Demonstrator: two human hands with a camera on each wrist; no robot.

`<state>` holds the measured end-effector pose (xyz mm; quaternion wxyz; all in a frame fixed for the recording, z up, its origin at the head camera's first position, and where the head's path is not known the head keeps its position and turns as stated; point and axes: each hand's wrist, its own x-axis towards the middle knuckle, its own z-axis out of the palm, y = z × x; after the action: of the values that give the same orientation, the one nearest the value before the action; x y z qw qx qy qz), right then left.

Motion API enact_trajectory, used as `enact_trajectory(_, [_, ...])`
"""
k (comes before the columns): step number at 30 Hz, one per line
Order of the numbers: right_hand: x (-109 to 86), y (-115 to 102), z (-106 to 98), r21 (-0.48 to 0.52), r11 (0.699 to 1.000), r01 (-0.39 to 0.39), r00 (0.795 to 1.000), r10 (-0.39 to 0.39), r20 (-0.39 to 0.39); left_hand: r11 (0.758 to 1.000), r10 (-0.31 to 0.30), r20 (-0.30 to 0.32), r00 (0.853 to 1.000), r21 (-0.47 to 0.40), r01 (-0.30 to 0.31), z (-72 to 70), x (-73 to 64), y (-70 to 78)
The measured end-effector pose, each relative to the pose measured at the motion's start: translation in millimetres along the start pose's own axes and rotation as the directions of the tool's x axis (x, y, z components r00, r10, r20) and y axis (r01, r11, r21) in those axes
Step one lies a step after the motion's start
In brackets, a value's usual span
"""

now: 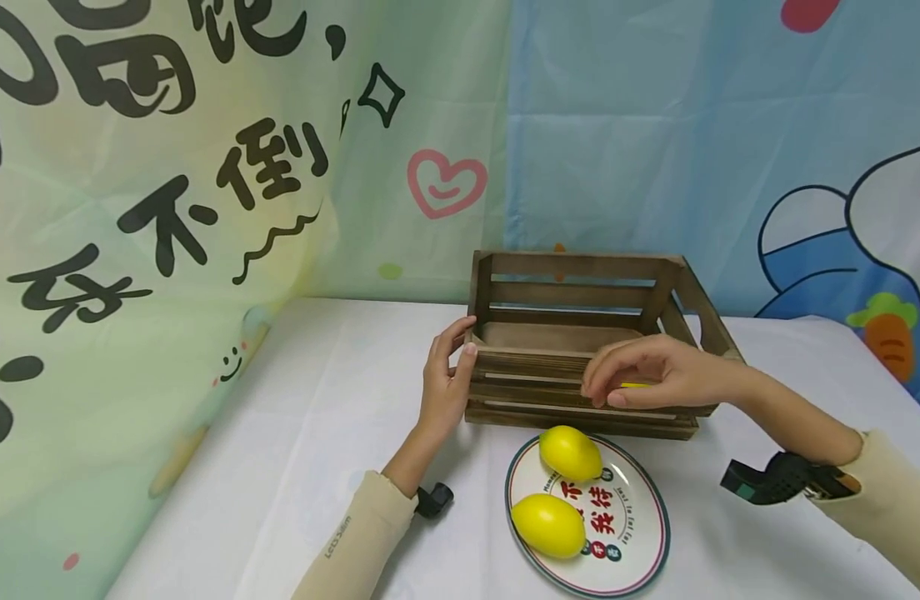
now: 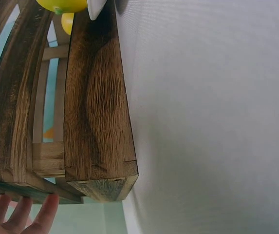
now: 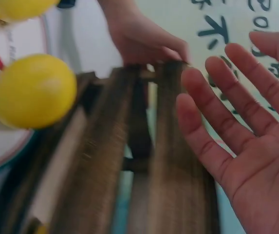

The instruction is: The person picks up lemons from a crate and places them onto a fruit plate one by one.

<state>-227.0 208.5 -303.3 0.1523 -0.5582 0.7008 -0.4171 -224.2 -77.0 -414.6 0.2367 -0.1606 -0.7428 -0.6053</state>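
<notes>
A slatted brown wooden crate (image 1: 580, 364) stands on the white-covered table. At its left end, my left hand (image 1: 447, 383) rests its fingertips and thumb on the wood; the left wrist view shows extended fingers (image 2: 46, 214) touching the end panel. Above the front rim hovers my right hand (image 1: 666, 372), holding nothing, with loosely bent fingers and palm seen in the right wrist view. In front of the crate, two lemons (image 1: 568, 452) (image 1: 548, 525) lie on a round white plate (image 1: 647, 567). A yellow thing (image 1: 635, 385), mostly hidden by the right hand, shows inside the crate.
A printed cloth backdrop (image 1: 617, 150) hangs close behind the crate, with a green-yellow cloth (image 1: 205, 375) at the left. Black wrist cameras (image 1: 434, 500) sit on both wrists. White cloth (image 1: 317, 400) covers the tabletop left of the crate.
</notes>
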Motion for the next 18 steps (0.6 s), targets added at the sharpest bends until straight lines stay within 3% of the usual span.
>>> enact_trajectory(5, [-1.9,-4.6,-24.4,-0.013,0.999,0.050,0.998,-0.050,-0.028,1.000,0.007,-0.003,1.000,0.003,-0.007,0.5,-0.3,-0.7])
enact_trajectory(13, [2.0,-3.8,-60.2,-0.029,1.000,0.002,0.999,-0.003,-0.036,1.000,0.002,-0.005,1.000,0.004,-0.002,0.8,-0.9,-0.7])
enact_trajectory(16, [3.6,0.4,-72.8,-0.034,0.997,-0.075,0.997,0.074,-0.034,1.000,-0.003,-0.008,1.000,-0.001,0.003,1.2,-0.6,-1.2])
enact_trajectory(18, [3.0,2.6,-80.9,-0.042,0.983,-0.178,0.983,0.176,-0.043,1.000,-0.004,-0.005,1.000,-0.007,0.004,1.9,-0.6,-1.2])
